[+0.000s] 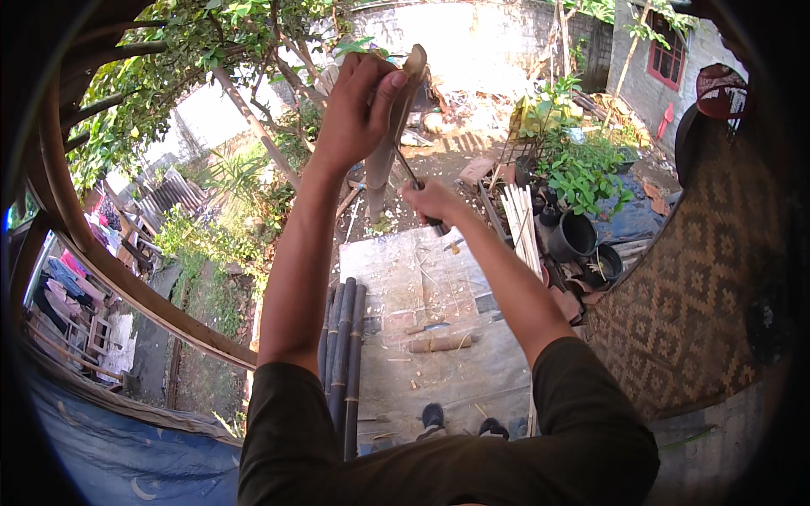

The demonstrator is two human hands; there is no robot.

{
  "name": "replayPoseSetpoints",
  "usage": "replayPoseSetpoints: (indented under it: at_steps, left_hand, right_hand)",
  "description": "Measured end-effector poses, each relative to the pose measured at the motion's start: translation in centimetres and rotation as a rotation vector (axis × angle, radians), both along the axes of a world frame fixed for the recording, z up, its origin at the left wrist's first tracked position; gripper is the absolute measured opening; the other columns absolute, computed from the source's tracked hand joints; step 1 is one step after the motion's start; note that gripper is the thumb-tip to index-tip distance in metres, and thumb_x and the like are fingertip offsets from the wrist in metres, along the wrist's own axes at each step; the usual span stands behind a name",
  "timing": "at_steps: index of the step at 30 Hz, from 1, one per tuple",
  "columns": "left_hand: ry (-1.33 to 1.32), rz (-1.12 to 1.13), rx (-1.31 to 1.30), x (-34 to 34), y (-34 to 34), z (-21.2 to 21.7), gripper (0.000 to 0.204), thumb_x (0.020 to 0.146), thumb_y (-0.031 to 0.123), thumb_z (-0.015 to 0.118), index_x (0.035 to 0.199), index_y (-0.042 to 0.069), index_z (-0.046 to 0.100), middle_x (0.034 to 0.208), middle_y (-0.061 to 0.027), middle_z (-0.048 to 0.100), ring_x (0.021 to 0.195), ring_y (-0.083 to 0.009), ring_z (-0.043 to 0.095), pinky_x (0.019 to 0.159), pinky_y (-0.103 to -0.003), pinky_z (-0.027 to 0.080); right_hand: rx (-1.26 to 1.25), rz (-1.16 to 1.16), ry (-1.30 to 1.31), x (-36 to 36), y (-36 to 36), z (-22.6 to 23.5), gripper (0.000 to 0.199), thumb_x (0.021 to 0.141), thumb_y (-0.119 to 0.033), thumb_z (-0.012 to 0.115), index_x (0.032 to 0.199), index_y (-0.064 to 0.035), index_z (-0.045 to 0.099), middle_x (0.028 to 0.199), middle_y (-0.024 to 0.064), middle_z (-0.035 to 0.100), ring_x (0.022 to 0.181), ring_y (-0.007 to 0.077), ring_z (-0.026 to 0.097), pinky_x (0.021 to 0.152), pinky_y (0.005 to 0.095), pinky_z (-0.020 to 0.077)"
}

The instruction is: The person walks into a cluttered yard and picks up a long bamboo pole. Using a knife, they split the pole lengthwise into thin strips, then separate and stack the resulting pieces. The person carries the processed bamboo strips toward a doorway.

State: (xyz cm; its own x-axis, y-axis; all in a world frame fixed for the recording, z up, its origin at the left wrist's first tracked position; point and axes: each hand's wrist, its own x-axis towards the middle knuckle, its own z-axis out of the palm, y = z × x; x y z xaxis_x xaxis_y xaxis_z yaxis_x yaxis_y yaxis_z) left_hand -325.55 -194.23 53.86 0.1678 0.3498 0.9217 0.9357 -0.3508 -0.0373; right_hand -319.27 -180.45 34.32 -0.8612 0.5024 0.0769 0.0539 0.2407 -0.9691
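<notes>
a woven bamboo mat wall (pixel 700 278) with a diamond pattern fills the right side, and a long curved bamboo beam (pixel 110 278) sweeps down the left edge. below, on the ground, a pale tarp sheet (pixel 439 304) littered with shavings lies under the person's dark shoes (pixel 433 417), with a bundle of dark bamboo poles (pixel 342 354) along its left edge and a sheaf of pale split bamboo slats (pixel 525 223) at its right. black plastic pots (pixel 574 238) sit beside leafy green plants (pixel 582 173) further right. a short cut bamboo piece (pixel 443 342) lies on the tarp. the upright bamboo pole (pixel 386 148) stands ahead of the person, its top end raised near the upper middle of the view. the left hand (pixel 354 110) is closed around the pole's upper part, thumb pressed along its top, so the pole sits right in that grip. the right hand (pixel 430 201) is lower and just to the right of the pole, curled tight around the dark handle of a knife (pixel 413 179), whose thin blade slants up to meet the pole's side below the left hand.
</notes>
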Motion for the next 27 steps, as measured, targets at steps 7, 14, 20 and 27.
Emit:
replayPoseSetpoints:
  at_steps: [7,14,20,27]
  left_hand:
    - [-0.029,0.058,0.048,-4.5,-2.0,1.8,0.019,0.099,0.02,0.057,0.104,0.005,0.067,0.086,-0.0137,0.06,0.08,-0.0253,0.054,0.073,-0.036,0.045]
    - [0.095,0.136,0.116,-8.2,1.5,5.3,0.026,0.101,0.022,0.051,0.109,0.003,0.067,0.091,-0.0154,0.061,0.086,-0.0288,0.058,0.083,-0.038,0.046]
    - [0.25,0.211,-0.014,-5.9,5.2,5.7,0.037,0.101,0.023,0.044,0.083,-0.004,0.062,0.08,-0.0195,0.065,0.088,-0.0396,0.061,0.082,-0.048,0.046]
    - [-0.078,-0.206,0.235,-5.0,7.6,2.4,0.027,0.103,0.024,0.049,0.102,0.003,0.066,0.088,-0.0101,0.055,0.082,-0.0198,0.052,0.077,-0.033,0.044]
  right_hand:
    - [-0.601,0.442,-0.011,-7.4,0.5,-4.9,0.015,0.09,-0.017,0.062,0.099,-0.0057,0.058,0.065,0.0009,0.058,0.055,0.0108,0.058,0.052,0.0298,0.0489]
    - [0.187,-0.041,-0.144,-10.2,2.2,-2.1,0.024,0.088,-0.019,0.061,0.104,-0.0031,0.053,0.076,0.0072,0.062,0.06,0.0156,0.063,0.053,0.033,0.0531]
    - [1.368,-0.256,-0.646,-5.6,10.4,6.2,0.034,0.089,-0.009,0.06,0.122,-0.0015,0.059,0.098,0.0191,0.071,0.088,0.033,0.072,0.07,0.045,0.0589]
    - [-0.447,0.079,-0.177,-4.9,2.7,2.1,0.021,0.086,-0.02,0.065,0.071,-0.0076,0.058,0.057,0.0008,0.055,0.042,0.0119,0.05,0.04,0.0276,0.0449]
